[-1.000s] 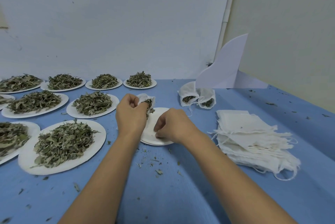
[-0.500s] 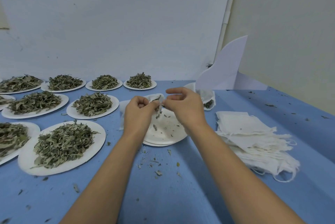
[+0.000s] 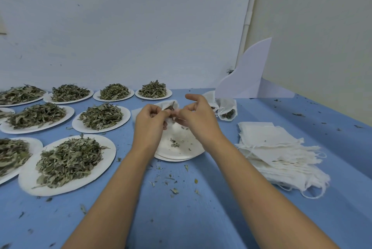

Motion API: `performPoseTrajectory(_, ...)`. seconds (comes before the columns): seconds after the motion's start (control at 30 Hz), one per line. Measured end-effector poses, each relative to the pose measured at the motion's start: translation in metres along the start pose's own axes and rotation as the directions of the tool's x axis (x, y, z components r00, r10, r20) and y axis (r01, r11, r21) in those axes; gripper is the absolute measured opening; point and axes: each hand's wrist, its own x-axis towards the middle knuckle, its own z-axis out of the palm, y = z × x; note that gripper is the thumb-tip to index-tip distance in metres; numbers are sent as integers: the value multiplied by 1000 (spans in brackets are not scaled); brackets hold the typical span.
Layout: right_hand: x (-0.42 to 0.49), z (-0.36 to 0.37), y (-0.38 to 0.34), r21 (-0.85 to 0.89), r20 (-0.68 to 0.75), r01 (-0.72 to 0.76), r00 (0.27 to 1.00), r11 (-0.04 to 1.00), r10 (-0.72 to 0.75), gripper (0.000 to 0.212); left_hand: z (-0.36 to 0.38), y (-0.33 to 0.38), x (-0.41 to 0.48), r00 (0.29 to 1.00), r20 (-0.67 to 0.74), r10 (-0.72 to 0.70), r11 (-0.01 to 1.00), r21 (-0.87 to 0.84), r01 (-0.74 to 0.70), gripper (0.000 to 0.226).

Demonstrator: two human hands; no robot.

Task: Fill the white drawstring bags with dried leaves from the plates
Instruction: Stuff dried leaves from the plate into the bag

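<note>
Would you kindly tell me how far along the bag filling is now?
Done: filled bags lie at the back. In hand: the left hand holds a bag over a nearly emptied plate while the right hand pinches leaves at its mouth. Left: a stack of empty bags and several heaped plates.

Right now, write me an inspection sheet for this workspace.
Surface: blue table, flat.
Job's things: bag held over a nearly empty plate, leaves showing at its mouth; heaped plates of leaves to the left; stack of empty bags to the right; filled bags behind the hands.
Clutter: leaf crumbs scattered over the table.
Hands: left hand grips the bag; right hand pinches at its mouth.
Cables: nothing seen.
Surroundings: white wall; pipe in the corner; white card standing there.
</note>
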Motion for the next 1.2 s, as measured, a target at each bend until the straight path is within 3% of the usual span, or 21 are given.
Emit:
performPoseTrajectory(0.1,1,-3,2,28,-70,-2,998,1000,4,29,-4,1,4,997,-83,-8,999,-33,5,20)
performPoseTrajectory(0.13,1,-5,4,-108,-54,9,998,994,-15,25,-5,1,5,995,-99,-8,999,-39,5,21)
performPoseTrajectory(0.17,0,-7,6,-349,22,51,999,936,-46,25,-6,1,6,994,-108,-10,999,-51,5,21)
performPoseTrajectory(0.23,-1,-8,13,-703,282,218,959,677,-15,33,-6,2,6,994,-113,-15,997,-71,7,21)
performPoseTrajectory(0.3,-4,-4,19,-760,452,345,890,550,67,34,-6,2,6,993,-118,-21,997,-73,12,20)
performPoseTrajectory(0.37,-6,2,22,-765,525,445,850,466,50,17,-7,3,6,992,-124,-27,997,-77,17,21)
performPoseTrajectory(0.53,-2,9,29,-803,530,503,848,318,-5,20,-8,3,7,991,-126,-35,996,-86,24,21)
performPoseTrajectory(0.6,-3,9,31,-795,510,489,859,359,-41,23,-8,3,7,992,-115,-42,996,-84,33,20)
performPoseTrajectory(0.67,-4,6,29,-748,399,411,906,521,-141,26,-8,2,7,993,-104,-52,996,-80,44,18)
performPoseTrajectory(0.73,-4,1,20,-584,121,276,960,763,-254,23,-7,1,7,994,-98,-53,996,-76,46,19)
performPoseTrajectory(0.8,-3,-3,11,-316,-112,233,953,920,-280,17,-5,0,6,995,-86,-51,997,-63,46,20)
performPoseTrajectory(0.9,-4,-2,5,-168,-131,211,963,963,-234,22,-1,1,1,999,-34,-23,1000,-9,23,20)
performPoseTrajectory(1.2,-8,0,10,-387,-138,191,956,902,-261,43,14,5,-8,990,133,38,999,31,-43,23)
